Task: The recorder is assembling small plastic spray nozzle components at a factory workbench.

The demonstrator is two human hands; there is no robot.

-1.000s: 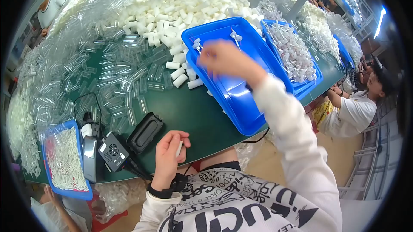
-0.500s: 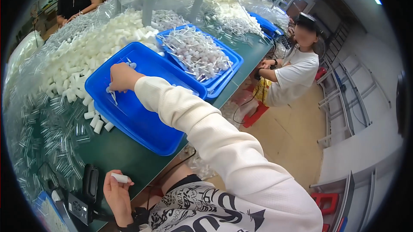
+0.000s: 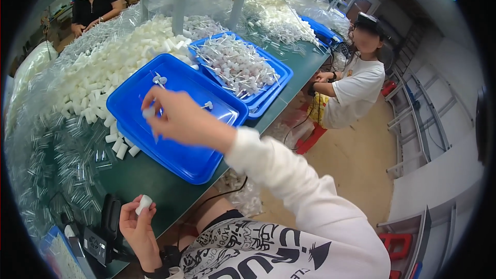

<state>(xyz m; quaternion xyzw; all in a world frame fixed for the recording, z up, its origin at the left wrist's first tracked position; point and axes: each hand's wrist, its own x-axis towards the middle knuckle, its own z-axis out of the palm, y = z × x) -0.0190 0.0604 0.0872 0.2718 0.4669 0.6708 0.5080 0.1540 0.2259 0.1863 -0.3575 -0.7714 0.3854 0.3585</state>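
Observation:
At the table's near edge my left hand pinches a small white cylinder between thumb and fingers. Over the shallow blue tray, my right hand closes its fingertips on a white-headed stem piece; it is smeared by motion, and its thin stem points down. In the tray lie a few similar pieces, among them one near the right side and a small group at the far left. A second stacked tray beyond holds a heap of stem pieces.
White cylinders pile up behind the tray. Clear tubes cover the table's left side. Black devices lie beside my left hand. Grey posts rise from the table. A seated person is at the right; others work across.
My right hand has come back toward me from the tray's far left, bringing a stem piece. The left hand has tilted the white cylinder more upright.

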